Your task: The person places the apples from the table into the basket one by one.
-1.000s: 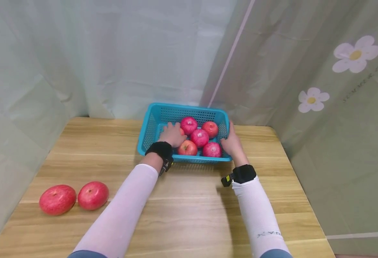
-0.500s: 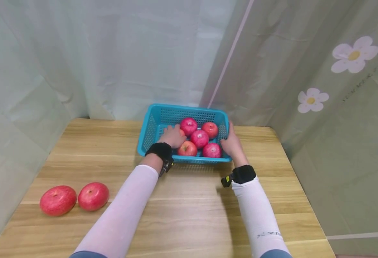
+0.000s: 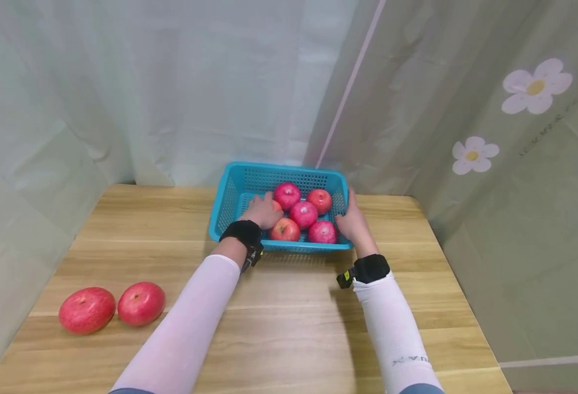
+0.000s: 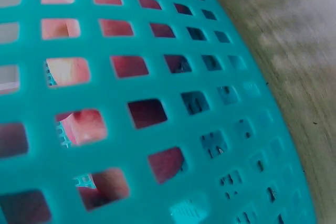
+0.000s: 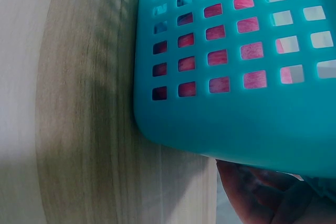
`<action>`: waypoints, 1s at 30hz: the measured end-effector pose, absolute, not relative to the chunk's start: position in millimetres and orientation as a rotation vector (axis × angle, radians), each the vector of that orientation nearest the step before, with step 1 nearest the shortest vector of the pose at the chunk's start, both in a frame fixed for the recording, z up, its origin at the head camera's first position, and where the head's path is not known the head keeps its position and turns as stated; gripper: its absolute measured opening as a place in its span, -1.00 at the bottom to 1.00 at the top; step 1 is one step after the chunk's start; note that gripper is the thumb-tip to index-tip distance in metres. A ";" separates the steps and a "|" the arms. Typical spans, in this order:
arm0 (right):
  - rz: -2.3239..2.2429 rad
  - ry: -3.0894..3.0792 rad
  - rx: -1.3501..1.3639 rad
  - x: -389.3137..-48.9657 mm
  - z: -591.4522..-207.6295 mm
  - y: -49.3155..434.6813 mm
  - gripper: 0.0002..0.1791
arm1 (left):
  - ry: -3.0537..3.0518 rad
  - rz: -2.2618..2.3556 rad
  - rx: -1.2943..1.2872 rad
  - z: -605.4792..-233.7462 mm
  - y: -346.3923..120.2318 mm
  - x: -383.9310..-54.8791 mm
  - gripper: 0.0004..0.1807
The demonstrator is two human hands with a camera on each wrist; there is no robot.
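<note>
A blue perforated plastic basket (image 3: 276, 247) stands at the back of the wooden table, with several red apples (image 3: 304, 215) in its middle and right part. My left hand (image 3: 261, 212) reaches over the front rim and holds an apple (image 3: 276, 206), mostly hidden under the fingers. My right hand (image 3: 353, 221) grips the basket's right end, thumb inside and fingers outside. In the left wrist view the basket wall (image 4: 173, 87) hides most of the hand. The right wrist view shows fingers (image 5: 262, 192) beneath the basket's corner (image 5: 220, 129).
On the left of the table (image 3: 279, 334) lie two more red apples, one larger apple (image 3: 87, 310) and another apple (image 3: 142, 303) beside it. A pale curtain (image 3: 230, 82) hangs right behind the basket, and a flowered curtain (image 3: 515, 219) borders the right side.
The head view has shifted slightly, so everything sits a little lower in it. Both hands, the basket and the apples keep their places relative to one another.
</note>
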State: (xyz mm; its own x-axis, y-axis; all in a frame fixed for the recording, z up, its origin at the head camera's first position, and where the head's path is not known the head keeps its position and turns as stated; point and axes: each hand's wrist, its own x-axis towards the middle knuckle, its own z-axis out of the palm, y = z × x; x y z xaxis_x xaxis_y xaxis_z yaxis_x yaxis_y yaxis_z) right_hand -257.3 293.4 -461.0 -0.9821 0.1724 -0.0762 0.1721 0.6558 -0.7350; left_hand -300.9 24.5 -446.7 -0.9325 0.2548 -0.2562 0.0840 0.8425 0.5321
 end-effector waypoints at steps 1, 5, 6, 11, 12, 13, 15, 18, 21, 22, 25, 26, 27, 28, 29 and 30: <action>1.270 -2.861 -0.298 -257.2 -461.5 293.2 0.00 | 2.699 0.761 0.253 -446.8 24.0 -300.6 -0.12; 1.279 -2.861 -0.307 -256.2 -462.2 292.2 -0.01 | 2.691 0.761 0.242 -445.7 22.2 -299.0 -0.09; 1.284 -2.859 -0.307 -256.1 -462.3 292.1 -0.01 | 2.689 0.759 0.240 -445.2 21.8 -298.6 -0.09; 1.301 -2.860 -0.301 -256.1 -461.7 291.6 0.00 | 2.696 0.742 0.242 -440.0 18.9 -296.1 -0.07; 1.307 -2.862 -0.301 -256.1 -461.6 291.9 0.00 | 2.700 0.747 0.244 -438.1 17.9 -295.6 -0.08; 1.308 -2.862 -0.301 -256.1 -461.0 292.1 0.00 | 2.705 0.750 0.248 -436.0 16.9 -295.0 -0.08; 1.312 -2.861 -0.305 -255.9 -460.0 293.2 0.00 | 2.721 0.759 0.269 -431.4 14.7 -293.8 -0.09; 1.316 -2.858 -0.300 -254.3 -458.6 294.8 0.00 | 2.741 0.783 0.324 -423.9 10.5 -289.7 -0.11; 1.312 -2.858 -0.295 -254.2 -456.5 295.0 0.01 | 2.776 0.782 0.422 -413.0 3.7 -283.2 -0.10; 1.308 -2.858 -0.291 -254.1 -455.5 294.9 0.01 | 2.786 0.780 0.460 -408.8 0.5 -280.4 -0.11; 1.306 -2.858 -0.284 -252.9 -453.1 296.9 0.02 | 2.815 0.769 0.578 -395.9 -11.1 -268.8 -0.11; 1.304 -2.857 -0.279 -251.9 -452.0 298.2 0.01 | 2.821 0.770 0.612 -391.4 -15.7 -263.5 -0.11; 1.306 -2.858 -0.276 -250.8 -451.5 299.8 0.01 | 2.827 0.771 0.646 -388.7 -20.3 -259.6 -0.12; 1.303 -2.860 -0.278 -249.6 -451.2 301.7 0.02 | 2.834 0.774 0.673 -386.2 -24.6 -255.8 -0.12; 1.301 -2.861 -0.270 -248.4 -450.5 303.6 0.01 | 2.838 0.784 0.700 -383.5 -28.8 -251.8 -0.12; 1.299 -2.860 -0.266 -247.2 -449.5 305.2 0.01 | 2.845 0.794 0.728 -381.7 -32.8 -248.7 -0.13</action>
State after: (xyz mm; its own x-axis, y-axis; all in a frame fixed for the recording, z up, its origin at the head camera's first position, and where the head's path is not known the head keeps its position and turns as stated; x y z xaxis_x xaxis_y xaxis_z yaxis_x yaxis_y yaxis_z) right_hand -247.2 305.2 -449.5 -0.9857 0.1483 -0.0797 0.1576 0.6461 -0.7468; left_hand -248.7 -32.8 -381.7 -0.8808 0.4724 0.0318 0.4205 0.7498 0.5109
